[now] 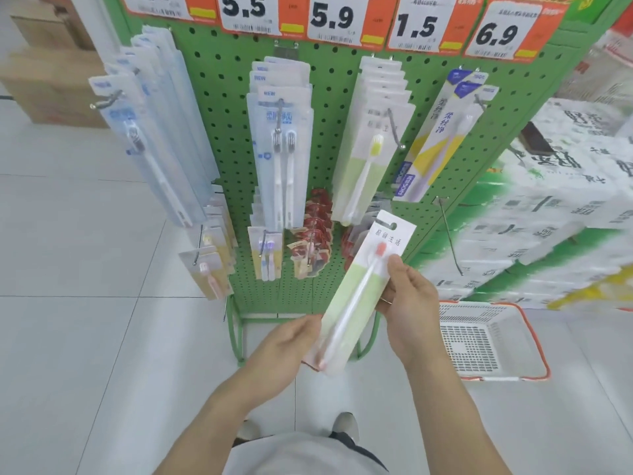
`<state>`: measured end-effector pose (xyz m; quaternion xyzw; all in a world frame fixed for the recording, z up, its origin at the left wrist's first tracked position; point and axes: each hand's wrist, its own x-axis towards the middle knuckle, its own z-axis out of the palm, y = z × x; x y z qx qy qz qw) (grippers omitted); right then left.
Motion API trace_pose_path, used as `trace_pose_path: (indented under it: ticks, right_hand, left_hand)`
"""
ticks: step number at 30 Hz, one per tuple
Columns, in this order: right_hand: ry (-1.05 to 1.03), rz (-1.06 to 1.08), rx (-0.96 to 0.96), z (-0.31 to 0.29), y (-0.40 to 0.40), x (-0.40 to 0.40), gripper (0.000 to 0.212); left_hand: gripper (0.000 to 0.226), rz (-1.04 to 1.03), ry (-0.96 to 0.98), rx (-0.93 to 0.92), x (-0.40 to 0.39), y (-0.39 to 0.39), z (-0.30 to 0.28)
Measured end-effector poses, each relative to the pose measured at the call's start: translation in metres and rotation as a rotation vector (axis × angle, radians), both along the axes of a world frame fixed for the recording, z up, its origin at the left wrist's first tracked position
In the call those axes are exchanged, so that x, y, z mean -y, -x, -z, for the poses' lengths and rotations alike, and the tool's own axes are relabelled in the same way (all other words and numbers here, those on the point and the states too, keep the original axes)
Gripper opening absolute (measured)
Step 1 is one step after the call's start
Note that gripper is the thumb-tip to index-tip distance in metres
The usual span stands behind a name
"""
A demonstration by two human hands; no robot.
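Note:
I hold a packaged toothbrush [359,293] tilted in front of me: white and pale green card, orange-pink bristles near the top. My left hand [291,341] grips the pack's lower left edge. My right hand [409,303] pinches its right edge, thumb on the front. Behind it stands a green pegboard rack [335,97] hung with more toothbrush packs, among them a matching row with a yellow-bristled brush [368,156].
A white shopping basket [479,341] with an orange rim sits on the tiled floor at the right of the rack. Stacked white and green cartons [555,214] rise at the right. Cardboard boxes [51,80] stand at the far left. Price tags line the rack's top.

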<state>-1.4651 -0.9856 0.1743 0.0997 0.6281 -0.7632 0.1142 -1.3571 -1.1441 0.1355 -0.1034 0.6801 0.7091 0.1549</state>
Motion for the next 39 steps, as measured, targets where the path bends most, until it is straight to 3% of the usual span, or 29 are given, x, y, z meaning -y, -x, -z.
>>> trace_pose_path:
  ticks: [3, 6, 7, 15, 23, 28, 31, 36, 39]
  right_hand:
    - [-0.108, 0.041, -0.007, 0.005, -0.002, 0.005, 0.034]
    - [-0.157, 0.081, -0.031, 0.007, -0.001, 0.005, 0.038]
    - [-0.160, 0.085, -0.035, 0.007, 0.000, 0.003, 0.037]
    - [-0.128, 0.047, -0.066, -0.001, 0.008, -0.011, 0.038]
    - [-0.093, -0.048, -0.097, -0.003, 0.015, -0.025, 0.019]
    - [-0.108, -0.099, -0.168, -0.005, 0.017, -0.028, 0.028]
    - [-0.072, -0.107, -0.174, 0.000, 0.019, -0.031, 0.038]
    - [0.010, -0.096, -0.144, 0.007, 0.023, -0.028, 0.034]
    - [0.009, -0.020, -0.088, 0.011, 0.027, -0.028, 0.032]
  left_hand:
    - [0.036, -0.036, -0.058, 0.016, 0.007, -0.004, -0.001]
    - [0.071, -0.047, -0.045, -0.016, 0.011, -0.006, 0.003]
    - [0.073, -0.046, -0.011, -0.036, 0.012, -0.005, 0.007]
    - [0.031, -0.331, 0.066, -0.075, -0.002, 0.006, 0.006]
    - [0.029, -0.392, 0.215, -0.092, -0.010, 0.008, 0.017]
    - [0.027, -0.367, 0.332, -0.103, -0.014, 0.008, 0.018]
    - [0.019, -0.305, 0.182, -0.086, -0.013, 0.008, 0.018]
    - [0.035, -0.047, -0.458, 0.026, -0.018, 0.008, 0.016]
    - [0.039, 0.084, -0.658, 0.063, -0.020, 0.006, 0.021]
